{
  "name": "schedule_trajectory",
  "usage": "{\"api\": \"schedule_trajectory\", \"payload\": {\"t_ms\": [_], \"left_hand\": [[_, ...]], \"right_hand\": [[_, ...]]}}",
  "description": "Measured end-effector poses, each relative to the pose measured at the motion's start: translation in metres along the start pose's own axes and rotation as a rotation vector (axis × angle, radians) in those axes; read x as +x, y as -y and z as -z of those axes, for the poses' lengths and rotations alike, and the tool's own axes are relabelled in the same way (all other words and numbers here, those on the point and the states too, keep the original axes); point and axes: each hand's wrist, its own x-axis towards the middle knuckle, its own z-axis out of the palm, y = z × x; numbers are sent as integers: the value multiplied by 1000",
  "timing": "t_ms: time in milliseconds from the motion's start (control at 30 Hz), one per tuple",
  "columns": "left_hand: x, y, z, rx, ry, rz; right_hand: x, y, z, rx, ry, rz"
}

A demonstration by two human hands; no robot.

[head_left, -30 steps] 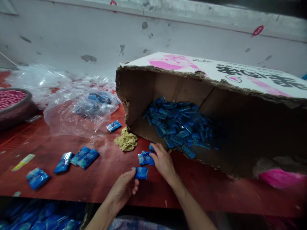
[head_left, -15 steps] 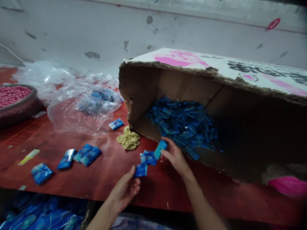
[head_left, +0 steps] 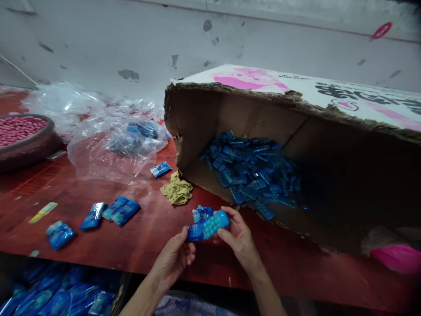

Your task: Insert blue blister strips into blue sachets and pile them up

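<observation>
My left hand (head_left: 176, 254) pinches a small blue printed packet (head_left: 195, 233) between thumb and fingers, over the front of the red table. My right hand (head_left: 239, 237) grips a small blue case with rows of turquoise beads (head_left: 215, 224). The case's lower left end meets the packet's right end; whether it is inside the packet I cannot tell. Just behind them more blue packets (head_left: 201, 213) lie on the table, partly covered by the case. Many similar blue cases (head_left: 250, 169) are heaped inside the cardboard box (head_left: 194, 127) beyond my right hand.
Left of my hands lie several blue packets (head_left: 125, 212) and a crumpled yellow cloth (head_left: 177, 189). Behind them is a clear plastic bag (head_left: 95, 153). A basin of pink pieces (head_left: 52, 131) stands far left. Below the table edge is a pile of blue packets (head_left: 62, 289).
My right hand has brought the blue case down and left, from above the packet to its right end. My left hand still holds the packet, shifted slightly right.
</observation>
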Motion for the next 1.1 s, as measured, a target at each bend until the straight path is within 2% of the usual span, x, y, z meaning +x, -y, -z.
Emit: {"api": "schedule_trajectory", "payload": {"t_ms": [200,300,400,533,833,1100], "left_hand": [[0,-3,3,120,54,-79],[-1,-7,3,157,45,-119],[-2,-8,3,148,10,-145],[-3,-9,0,116,2,-105],[-6,-10,-2,127,6,-113],[-7,-13,-5,114,4,-92]], "right_hand": [[-6,-1,-5,22,-37,-4],[-10,-8,-7,10,-68,21],[-18,-23,-7,-97,-137,128],[-27,-44,-4,-230,-190,312],[-26,-35,-5,8,-169,182],[-30,-38,-2,-37,-172,208]]}}
